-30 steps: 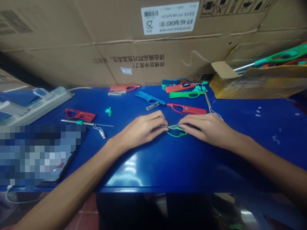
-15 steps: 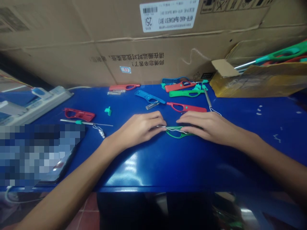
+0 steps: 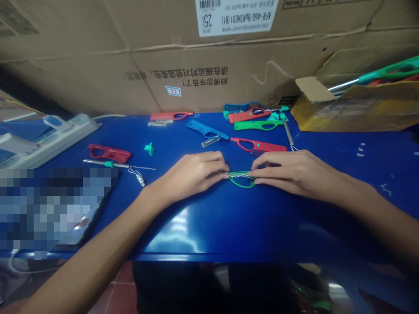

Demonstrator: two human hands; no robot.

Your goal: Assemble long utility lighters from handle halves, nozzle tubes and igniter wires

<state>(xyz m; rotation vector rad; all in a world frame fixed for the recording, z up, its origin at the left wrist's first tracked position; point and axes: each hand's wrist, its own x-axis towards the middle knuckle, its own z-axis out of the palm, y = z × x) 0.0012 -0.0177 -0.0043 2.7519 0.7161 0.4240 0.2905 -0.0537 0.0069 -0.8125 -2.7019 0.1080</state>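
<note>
Carton [image 3: 114,83] behind, blue counter [image 3: 209,231] before it. Over the counter, both hands, near each other but not touching, each clamped on the same green shell [image 3: 244,187]: left hand [image 3: 196,174] pinching at its left end, right hand [image 3: 294,176] at its right. Contact between shell and counter hard to tell.

Location of the green shell: near the middle of the counter, just nearer than the red shell [image 3: 258,146]. Long axis from left to right, roughly along the counter's front edge. Loop bulging toward that edge. Judging by the similar red shell, nose probably leftward under the left hand, thick grip rightward, mostly hidden by the right hand.

Smallest, white wires [image 3: 240,175] along the upper side, spanning the gap between the hands. Apparent step: laying them in place. To do it well, hold the nose end firmly and work the slack with the right hand. Tuck gently, from one end toward the other, clear of loop and rim; avoid pulling, for fear of loosening a joint.
</note>
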